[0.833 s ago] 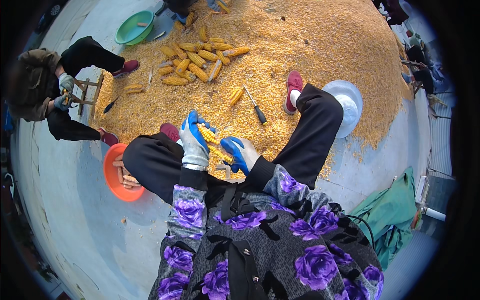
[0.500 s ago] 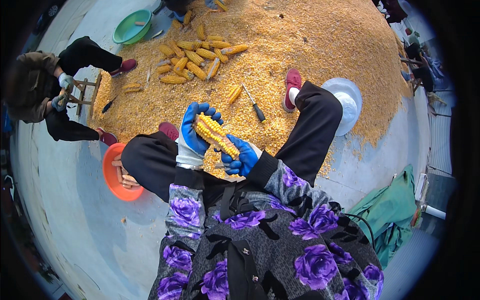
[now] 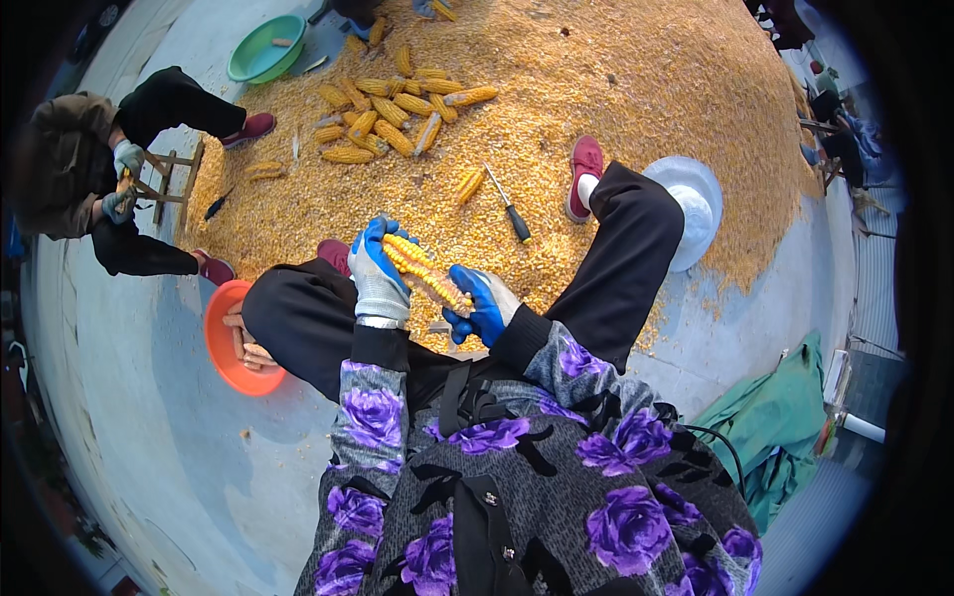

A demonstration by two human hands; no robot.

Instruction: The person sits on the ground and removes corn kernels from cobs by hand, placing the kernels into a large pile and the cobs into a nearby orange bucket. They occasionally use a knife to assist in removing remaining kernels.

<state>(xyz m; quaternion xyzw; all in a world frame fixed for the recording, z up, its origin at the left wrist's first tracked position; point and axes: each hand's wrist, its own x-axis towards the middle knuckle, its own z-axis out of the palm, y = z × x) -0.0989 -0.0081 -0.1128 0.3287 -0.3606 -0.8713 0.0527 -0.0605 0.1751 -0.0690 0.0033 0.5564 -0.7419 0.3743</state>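
We hold one corn cob (image 3: pixel 425 273) mid-frame, long axis running upper left to lower right. Left hand (image 3: pixel 376 276) fingers wrap its upper end; right hand (image 3: pixel 480 303) fingers grip the lower end.

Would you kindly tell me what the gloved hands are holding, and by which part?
A yellow, partly shelled corn cob: the left hand wraps its upper end, the right hand grips its lower end.

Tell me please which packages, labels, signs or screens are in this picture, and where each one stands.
None are in view: no package, label, sign or screen.
The left hand and right hand hold only a bare corn cob, above a heap of loose kernels.
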